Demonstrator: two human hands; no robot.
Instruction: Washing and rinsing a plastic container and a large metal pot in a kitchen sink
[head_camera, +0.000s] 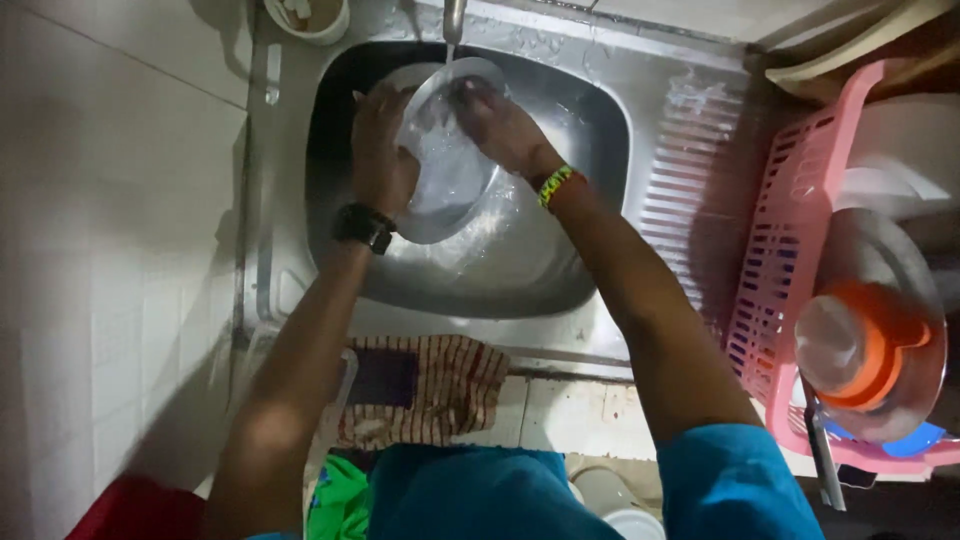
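Steel bowl (450, 150), tilted under the tap (453, 20) over the sink (600, 130), looks light, rigid, wet-slippery: left hand (380, 150) fingers clamp its rim, right hand (500, 125) fingers press inside, so rim grip seems safest.

Pink basket (790, 250) crowds right; drainboard (680, 170) seemingly open.

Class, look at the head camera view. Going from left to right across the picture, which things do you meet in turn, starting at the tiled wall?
Tiled wall → left hand with a black watch → clear bowl under the tap → right hand with a coloured wristband → ridged draining board → pink dish rack → orange lid.
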